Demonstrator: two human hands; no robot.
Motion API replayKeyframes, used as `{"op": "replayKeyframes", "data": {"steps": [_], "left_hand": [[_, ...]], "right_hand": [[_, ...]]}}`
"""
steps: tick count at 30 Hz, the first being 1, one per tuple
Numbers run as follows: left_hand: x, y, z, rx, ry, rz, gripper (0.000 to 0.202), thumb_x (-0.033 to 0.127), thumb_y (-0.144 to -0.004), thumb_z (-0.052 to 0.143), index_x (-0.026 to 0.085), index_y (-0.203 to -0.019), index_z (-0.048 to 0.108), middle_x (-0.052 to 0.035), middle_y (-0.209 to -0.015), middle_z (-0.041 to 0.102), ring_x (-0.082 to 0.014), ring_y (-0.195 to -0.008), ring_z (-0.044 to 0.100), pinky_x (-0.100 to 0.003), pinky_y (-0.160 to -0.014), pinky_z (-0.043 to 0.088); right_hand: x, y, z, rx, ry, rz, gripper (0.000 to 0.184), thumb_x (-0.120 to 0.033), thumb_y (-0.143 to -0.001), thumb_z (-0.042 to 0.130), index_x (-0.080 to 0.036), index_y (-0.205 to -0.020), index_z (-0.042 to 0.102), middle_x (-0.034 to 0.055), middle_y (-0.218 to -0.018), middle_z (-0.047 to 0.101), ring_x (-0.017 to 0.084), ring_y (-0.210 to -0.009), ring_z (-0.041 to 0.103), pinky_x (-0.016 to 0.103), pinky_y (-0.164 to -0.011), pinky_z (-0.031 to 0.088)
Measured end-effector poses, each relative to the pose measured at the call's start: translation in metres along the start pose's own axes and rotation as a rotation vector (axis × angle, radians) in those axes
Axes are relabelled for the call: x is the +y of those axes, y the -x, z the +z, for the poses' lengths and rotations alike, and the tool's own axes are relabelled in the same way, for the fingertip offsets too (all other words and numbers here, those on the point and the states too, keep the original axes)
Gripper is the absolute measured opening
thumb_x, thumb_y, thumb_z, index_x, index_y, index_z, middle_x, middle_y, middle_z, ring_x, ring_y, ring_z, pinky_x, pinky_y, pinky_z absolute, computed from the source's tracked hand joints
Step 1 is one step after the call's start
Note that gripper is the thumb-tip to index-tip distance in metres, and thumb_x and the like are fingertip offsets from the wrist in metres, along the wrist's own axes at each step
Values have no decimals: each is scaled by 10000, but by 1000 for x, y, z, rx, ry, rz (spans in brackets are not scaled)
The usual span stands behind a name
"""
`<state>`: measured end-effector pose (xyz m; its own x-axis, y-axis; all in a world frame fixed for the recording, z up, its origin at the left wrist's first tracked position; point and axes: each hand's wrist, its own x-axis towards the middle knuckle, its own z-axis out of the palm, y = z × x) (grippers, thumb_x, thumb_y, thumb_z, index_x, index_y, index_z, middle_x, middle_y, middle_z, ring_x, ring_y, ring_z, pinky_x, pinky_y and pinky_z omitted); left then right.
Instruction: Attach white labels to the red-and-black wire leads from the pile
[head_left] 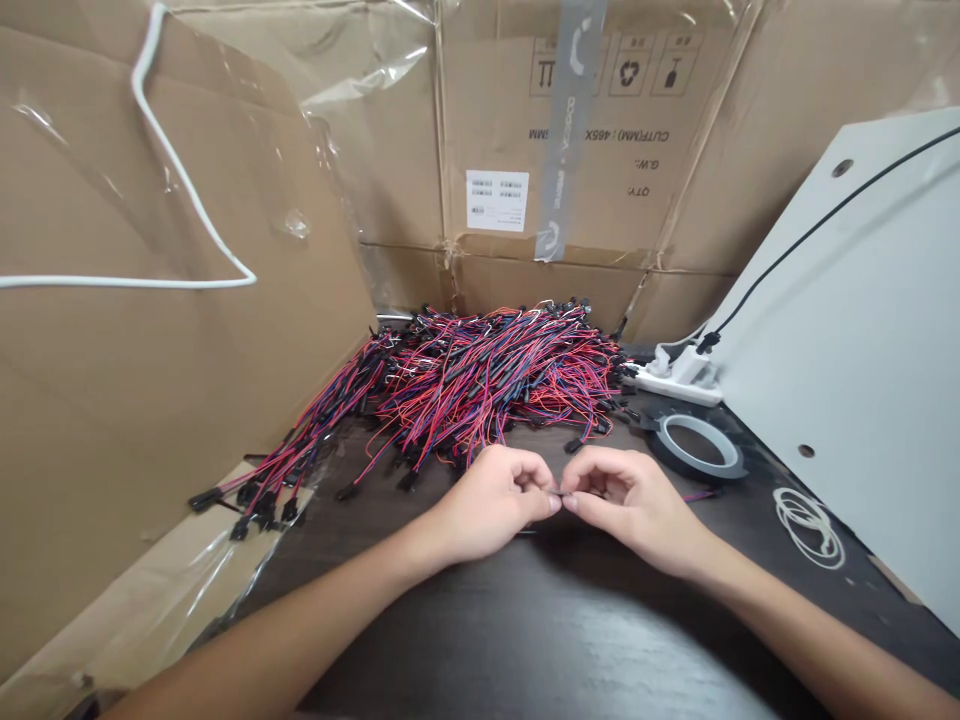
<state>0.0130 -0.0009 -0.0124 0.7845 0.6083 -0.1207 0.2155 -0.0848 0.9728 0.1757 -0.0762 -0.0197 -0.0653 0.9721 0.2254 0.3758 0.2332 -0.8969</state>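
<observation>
A small dark piece (pixel 559 492), too tiny to identify, sits between your two hands, on the near side of the pile of wires (pixel 502 375). Your left hand (pixel 487 510) pinches it between thumb and index finger, and your right hand (pixel 641 510) does the same, so both grips are closed and nearly meet. Your fingers curl inward, with your forearms (pixel 322 625) angling in from either side over the table (pixel 525 630). A pinkish wire (pixel 701 495) shows beyond your right hand, right of the pile and nearer you.
</observation>
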Motion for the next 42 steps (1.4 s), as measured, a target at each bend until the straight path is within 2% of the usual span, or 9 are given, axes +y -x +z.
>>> {"op": "replayKeyframes", "data": {"steps": [3, 7, 12, 23, 27, 31, 37, 42], "left_hand": [[2, 0, -1, -22, 59, -50, 117, 232, -631, 629, 138, -607, 563, 70, -472, 428, -63, -454, 326, -215, -474, 226], [5, 2, -2, -71, 149, -138, 99, 196, -575, 635, 148, -609, 555, 90, -426, 391, -45, -398, 250, -214, -425, 152], [7, 3, -4, -128, 293, -179, 97, 159, -525, 605, 150, -604, 550, 93, -432, 363, -33, -386, 213, -218, -407, 121], [4, 1, -5, -236, 424, -226, 161, 257, -623, 630, 143, -602, 519, 108, -469, 250, -17, -418, 118, -212, -431, 45], [3, 0, -4, -217, 376, -224, 124, 222, -618, 617, 144, -604, 522, 106, -458, 280, -16, -404, 141, -211, -417, 56], [3, 1, -3, -180, 341, -202, 93, 194, -605, 609, 148, -595, 528, 104, -434, 309, -18, -386, 172, -205, -405, 77], [2, 0, -5, -109, 246, -164, 104, 207, -610, 639, 152, -611, 551, 98, -411, 366, -30, -363, 231, -196, -376, 135], [3, 0, -6, -75, 155, -135, 130, 206, -609, 646, 152, -597, 528, 97, -420, 388, -32, -379, 262, -181, -390, 152]], "right_hand": [[-1, 0, 0, 1, 27, -37, 54, -155, -734, 567, -162, -695, 604, 3, -625, 613, 115, -563, 522, 221, -532, 429], [-3, 1, -1, 3, 97, -112, 155, -77, -696, 506, -165, -676, 632, 3, -638, 648, 111, -560, 547, 209, -531, 434], [-7, 2, -2, -23, 141, -187, 183, -65, -692, 489, -163, -672, 641, -5, -619, 644, 95, -518, 530, 188, -486, 407], [-5, 2, -6, -66, 207, -305, 204, -41, -714, 489, -154, -689, 657, -3, -601, 588, 88, -509, 489, 194, -488, 365], [-3, 2, -6, -73, 233, -318, 194, -46, -724, 499, -162, -697, 652, -6, -600, 588, 92, -510, 486, 202, -496, 367], [-5, 3, -5, -77, 209, -266, 174, -48, -725, 500, -159, -706, 632, -4, -620, 605, 88, -509, 494, 189, -480, 370], [-8, 3, -6, -88, 178, -252, 144, -61, -744, 507, -150, -771, 616, 7, -680, 619, 83, -538, 499, 167, -470, 374], [-8, 5, -6, -73, 191, -226, 112, -85, -757, 508, -149, -787, 595, -10, -637, 564, 79, -520, 456, 171, -456, 345]]}}
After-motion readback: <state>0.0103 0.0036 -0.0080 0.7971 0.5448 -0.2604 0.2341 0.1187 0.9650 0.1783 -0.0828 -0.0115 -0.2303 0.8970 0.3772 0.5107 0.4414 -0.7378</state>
